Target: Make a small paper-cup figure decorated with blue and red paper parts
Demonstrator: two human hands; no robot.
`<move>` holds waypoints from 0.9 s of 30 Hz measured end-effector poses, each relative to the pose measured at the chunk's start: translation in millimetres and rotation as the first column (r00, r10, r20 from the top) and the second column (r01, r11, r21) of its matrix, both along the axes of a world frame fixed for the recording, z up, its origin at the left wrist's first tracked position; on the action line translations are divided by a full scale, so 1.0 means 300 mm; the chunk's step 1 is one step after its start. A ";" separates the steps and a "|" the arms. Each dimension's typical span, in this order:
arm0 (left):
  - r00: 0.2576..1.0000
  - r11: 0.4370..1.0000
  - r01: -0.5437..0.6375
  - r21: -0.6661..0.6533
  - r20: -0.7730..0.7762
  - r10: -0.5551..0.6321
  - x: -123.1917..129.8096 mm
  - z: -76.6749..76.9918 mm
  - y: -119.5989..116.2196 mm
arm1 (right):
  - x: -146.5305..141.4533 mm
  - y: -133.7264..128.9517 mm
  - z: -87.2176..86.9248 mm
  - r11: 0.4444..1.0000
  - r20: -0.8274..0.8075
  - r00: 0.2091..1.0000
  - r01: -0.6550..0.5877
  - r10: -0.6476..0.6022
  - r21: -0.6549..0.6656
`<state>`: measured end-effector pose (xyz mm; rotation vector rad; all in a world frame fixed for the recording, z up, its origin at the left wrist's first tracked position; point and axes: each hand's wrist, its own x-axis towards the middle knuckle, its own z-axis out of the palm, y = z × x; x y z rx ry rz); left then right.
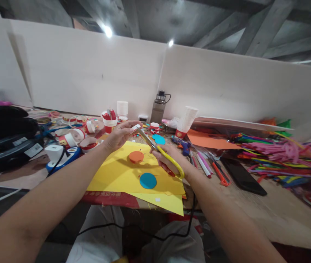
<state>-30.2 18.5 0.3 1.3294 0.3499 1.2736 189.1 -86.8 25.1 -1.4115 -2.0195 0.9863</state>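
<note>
My left hand [120,135] pinches a small white piece [136,127], perhaps paper, too small to make out fully. My right hand [166,155] grips yellow-handled scissors [171,160], whose blades point up and left and reach that white piece. Below both hands lie yellow paper sheets [111,175]. On them rest an orange disc [136,157] and a blue disc [148,180]. Just beyond the right hand is a light-blue cut shape [159,139].
Stacked paper cups [186,120] and a water bottle [158,107] stand at the back. Cut cup rings [70,138] lie to the left. At right are markers [204,164], an orange cutter [222,175], a black phone [244,177] and pipe cleaners [284,153]. A black cable [133,227] crosses my lap.
</note>
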 end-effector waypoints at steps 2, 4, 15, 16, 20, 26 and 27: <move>1.000 1.000 -0.005 0.004 -0.003 0.005 0.000 0.000 0.000 | -0.001 -0.003 0.006 1.000 0.004 1.000 0.000 0.000 -0.003; 1.000 1.000 -0.006 0.008 -0.003 0.006 0.000 0.000 0.000 | -0.002 -0.004 0.008 1.000 0.011 1.000 0.011 -0.011 -0.013; 0.999 1.000 0.021 -0.003 0.026 -0.021 0.001 0.005 -0.004 | -0.003 0.004 0.012 0.999 0.037 0.998 0.051 -0.051 0.004; 0.999 1.000 0.020 -0.004 0.027 -0.020 0.000 0.005 -0.003 | -0.005 0.005 0.012 0.998 0.046 0.997 0.055 -0.056 0.012; 1.000 1.000 0.013 -0.001 0.021 -0.013 -0.001 -0.001 0.001 | -0.010 0.010 0.009 0.996 0.054 0.995 0.078 -0.080 0.038; 0.998 0.998 -0.042 -0.036 0.034 0.043 0.008 -0.005 0.001 | 0.009 0.010 -0.012 0.998 -0.020 0.999 -0.043 0.044 0.051; 0.997 0.997 -0.064 -0.042 0.044 0.066 0.011 -0.004 0.003 | 0.012 0.010 -0.015 0.997 -0.020 0.998 -0.059 0.060 0.057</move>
